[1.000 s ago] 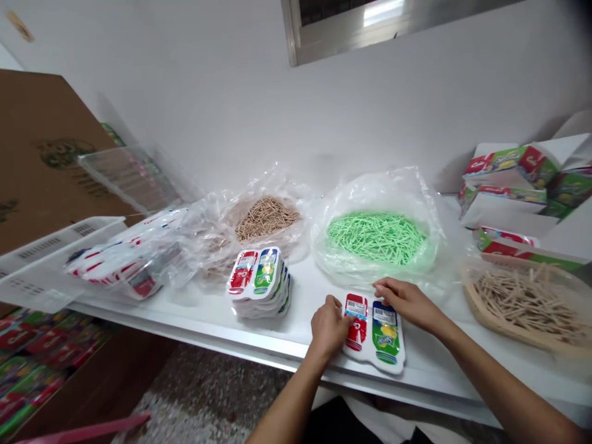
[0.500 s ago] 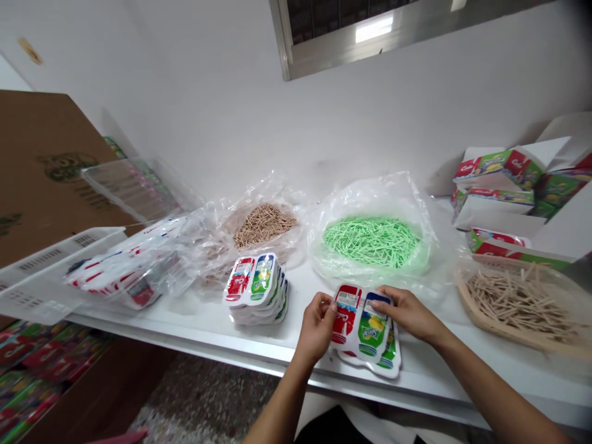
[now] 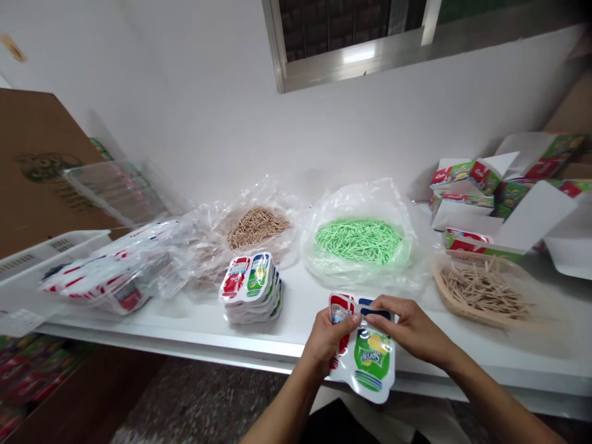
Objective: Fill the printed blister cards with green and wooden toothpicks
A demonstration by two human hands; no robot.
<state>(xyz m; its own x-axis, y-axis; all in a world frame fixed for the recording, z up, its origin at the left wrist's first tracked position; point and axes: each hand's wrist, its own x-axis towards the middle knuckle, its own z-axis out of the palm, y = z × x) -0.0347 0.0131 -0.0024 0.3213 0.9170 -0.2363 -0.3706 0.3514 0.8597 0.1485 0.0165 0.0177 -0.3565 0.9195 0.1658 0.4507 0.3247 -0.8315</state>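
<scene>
held packet (image 3: 374, 361): "Spri…", ending unclear | box at right (image 3: 456, 176): "Cola" | carton (image 3: 41, 191): "TOY", rest blurred

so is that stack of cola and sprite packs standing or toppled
Standing: the stack rises in flat layers from the white table.

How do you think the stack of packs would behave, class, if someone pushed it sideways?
The stack would probably shear apart rather than move as one, since its edges are uneven and no band shows around it. Its shiny top suggests a slippery surface. It seems unlikely to roll, as its layers lie flat on the table.
</scene>
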